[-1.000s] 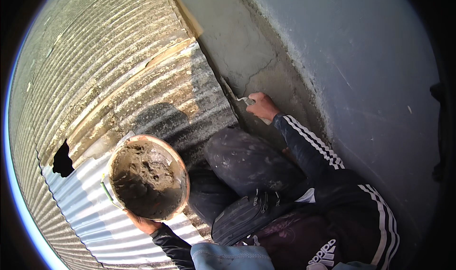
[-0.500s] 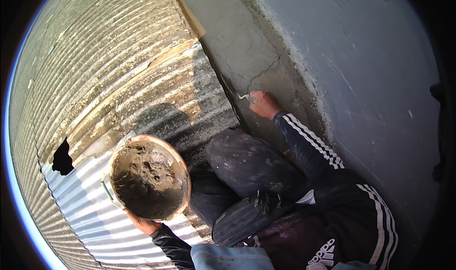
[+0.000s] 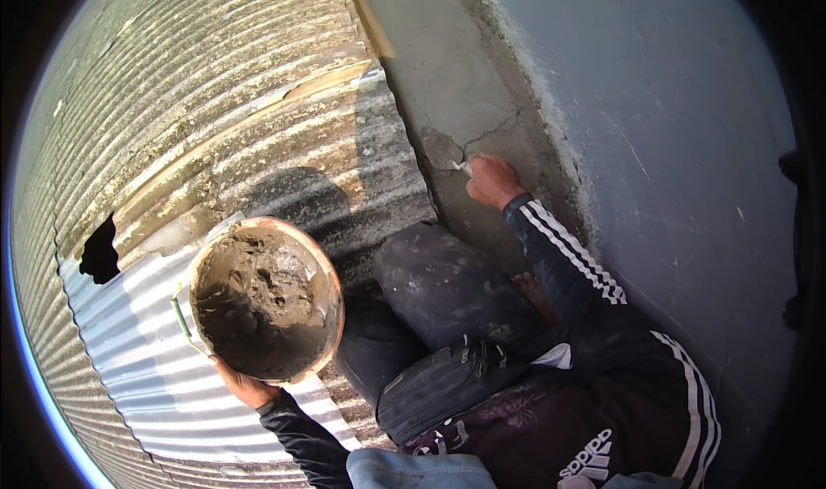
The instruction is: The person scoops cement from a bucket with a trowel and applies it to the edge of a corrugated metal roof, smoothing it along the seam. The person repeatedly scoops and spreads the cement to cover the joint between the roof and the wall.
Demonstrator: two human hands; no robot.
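My left hand [image 3: 243,384] is closed at the lower left edge of a round bucket [image 3: 336,308]; its fingertips are partly hidden behind the bucket. Wet grey-brown mortar [image 3: 267,287] fills much of the bucket, and a wire handle with a green grip [image 3: 181,317] hangs on its left side. Farther off, my right hand [image 3: 495,181] is wrapped round the handle of a trowel [image 3: 442,152]. The trowel's grey blade lies flat against a smoothed mortar strip [image 3: 430,59], near a crack-like line across the surface.
Corrugated roofing sheets [image 3: 215,110], weathered and patched, spread across the left, with a dark jagged hole [image 3: 101,252] in them. A smooth blue-grey wall [image 3: 654,145] rises on the right. My bent knee [image 3: 447,274] and a black waist bag [image 3: 434,390] are between my arms.
The trowel blade now shows more plainly on the mortar, and my right hand has shifted slightly right and up. The bucket and my left hand sit a little higher and farther left in view.
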